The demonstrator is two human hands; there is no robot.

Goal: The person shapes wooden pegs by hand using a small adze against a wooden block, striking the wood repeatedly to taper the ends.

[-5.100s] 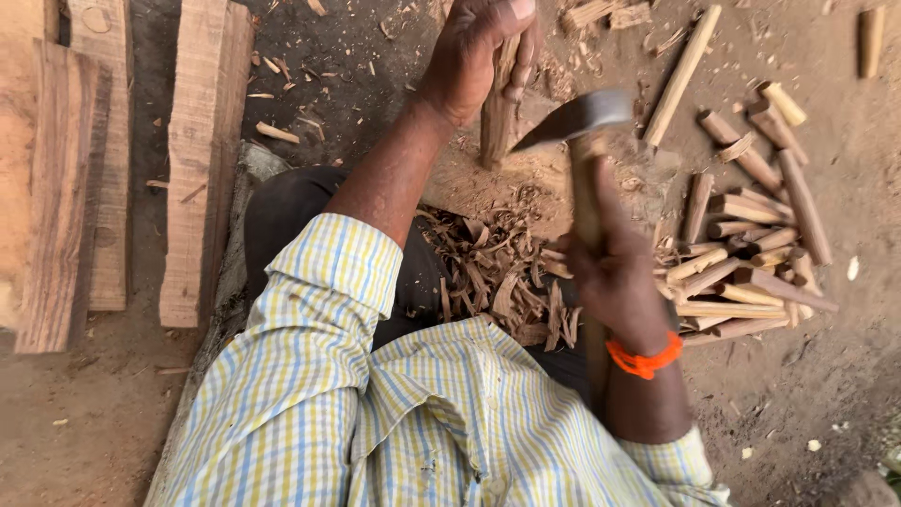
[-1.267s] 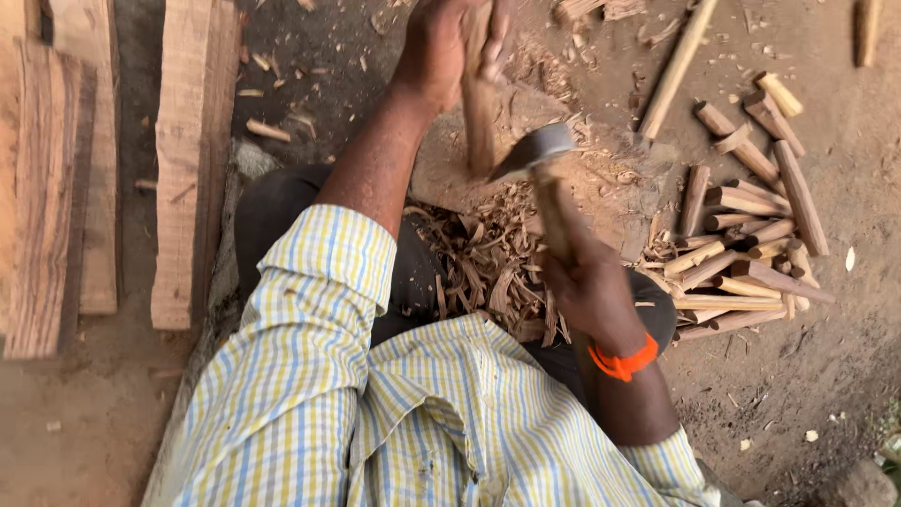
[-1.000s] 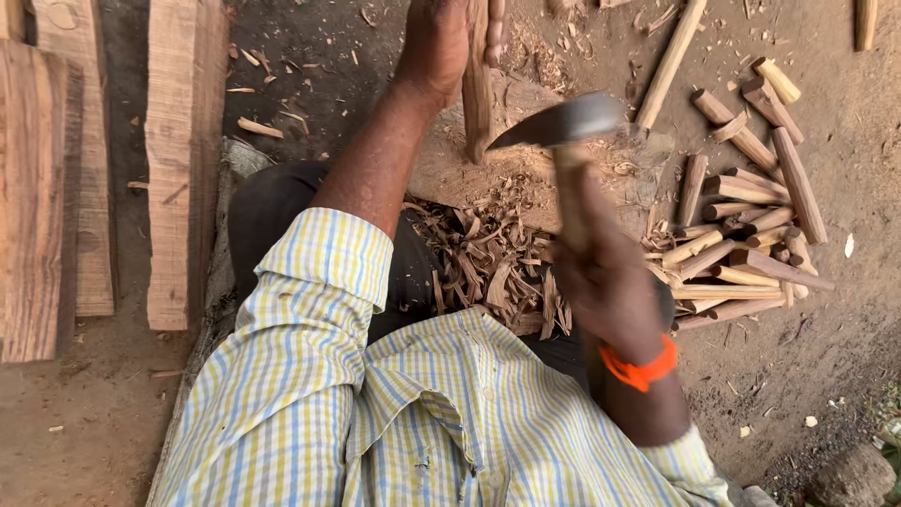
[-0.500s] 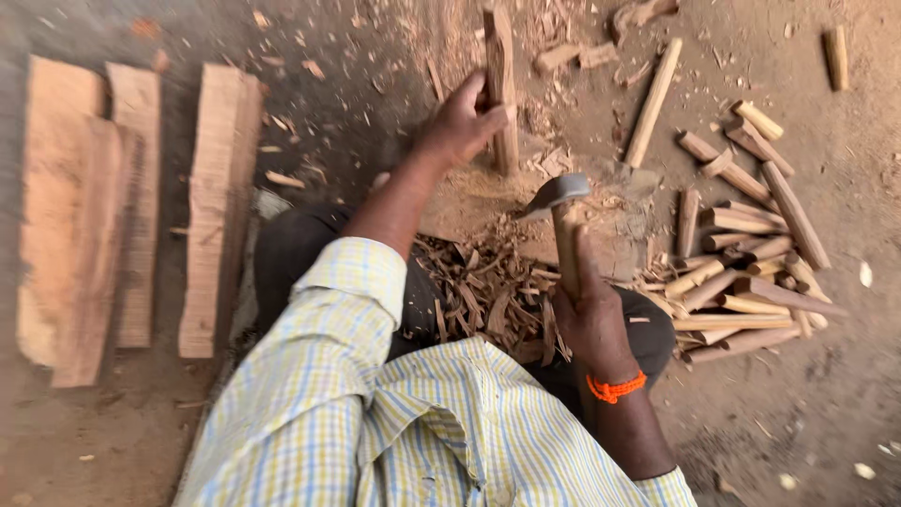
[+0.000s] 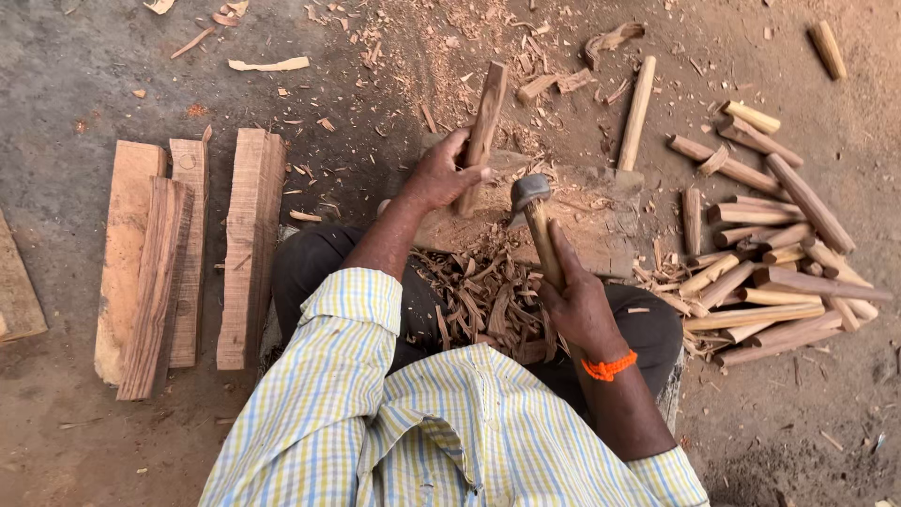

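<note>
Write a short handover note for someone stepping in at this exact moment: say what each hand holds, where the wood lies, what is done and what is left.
Left hand grips a wooden stick, tilted, lower end on the chopping block.
Right hand holds the hatchet, head low near the block.
Done: shaped sticks piled on the right; shavings heaped at the lap.
Left: the held stick; planks lie uncut on the left.

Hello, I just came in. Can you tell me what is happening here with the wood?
A seated person is shaping wood on the ground. The left hand holds a wooden stick upright on a chopping block. The right hand grips a small axe, its head low beside the stick. Shavings lie in the lap, a pile of cut sticks is on the right, and planks on the left.
</note>
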